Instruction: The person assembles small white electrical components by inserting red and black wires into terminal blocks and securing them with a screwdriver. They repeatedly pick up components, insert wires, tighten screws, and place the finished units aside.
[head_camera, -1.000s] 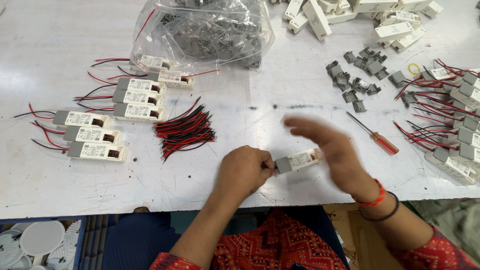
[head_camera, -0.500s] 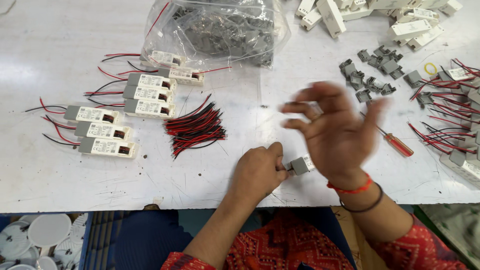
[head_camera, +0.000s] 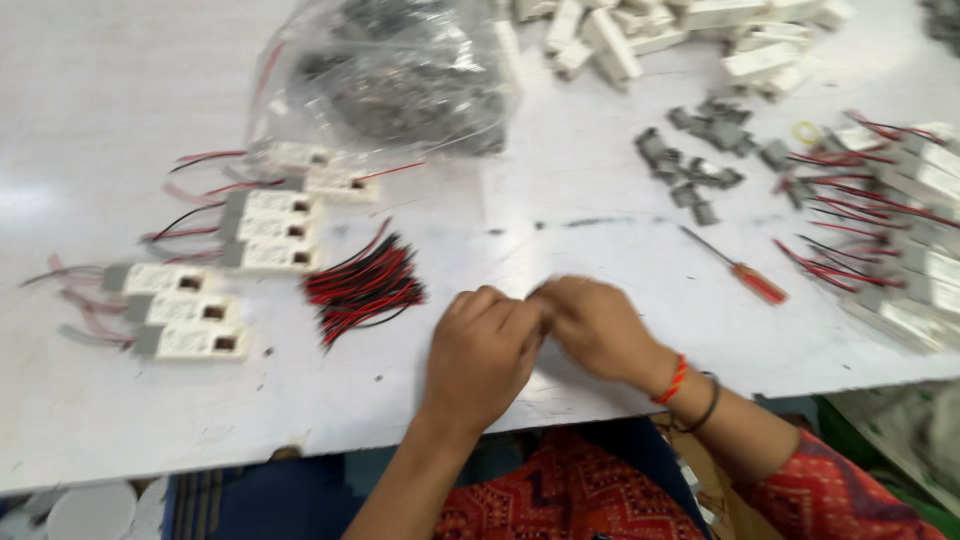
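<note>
Piece in hand: hidden between the two hands, at the near edge of the white table, just right of the wire bundle; its kind cannot be told through the blur.
Left hand: curled, fingers bent inward against the right hand; whether anything is gripped cannot be told.
Right hand: curled toward the left hand, fingertips meeting it; grasp cannot be told.
Judged finished: wired white modules are laid in rows left of the wire bundle.
Judged remaining: loose red-and-black leads are left in the wire bundle; grey clips and a second wired group are seen far right of it.
Tool: an orange-handled screwdriver is left untouched right of the wire bundle.
Stock: a clear bag of parts is set beyond the wire bundle.
</note>
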